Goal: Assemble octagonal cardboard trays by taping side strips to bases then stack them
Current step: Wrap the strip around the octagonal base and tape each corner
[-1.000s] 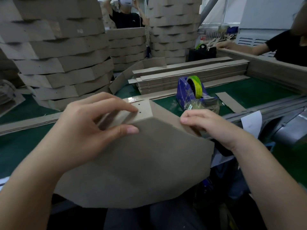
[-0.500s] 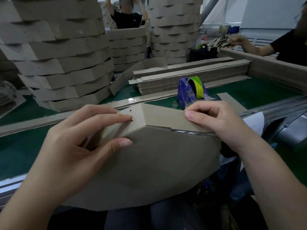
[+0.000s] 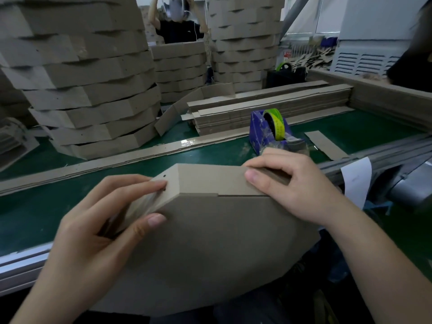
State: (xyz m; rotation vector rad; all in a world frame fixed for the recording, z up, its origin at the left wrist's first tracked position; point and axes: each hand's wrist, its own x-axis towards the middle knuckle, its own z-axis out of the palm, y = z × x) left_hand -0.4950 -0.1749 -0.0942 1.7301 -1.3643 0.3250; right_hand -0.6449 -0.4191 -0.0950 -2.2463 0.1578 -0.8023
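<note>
An upside-down octagonal cardboard tray (image 3: 210, 242) rests against the table's near edge, its flat base facing me. A side strip (image 3: 210, 181) is folded along its far edges. My left hand (image 3: 98, 230) grips the left corner, fingers over the strip and thumb on the base. My right hand (image 3: 287, 183) pinches the strip at the right, fingers curled over its top edge. A blue tape dispenser (image 3: 268, 129) with a green and yellow roll stands just behind my right hand.
Tall stacks of finished trays (image 3: 81, 78) fill the back left and centre. A pile of flat side strips (image 3: 268, 106) lies behind the dispenser, and a long strip (image 3: 93, 162) crosses the green table (image 3: 35, 206). Two other people work at the back and far right.
The tray has tipped up and turned, so its far side wall now faces me more squarely. My right hand slid from the base edge up onto the strip's top edge.
</note>
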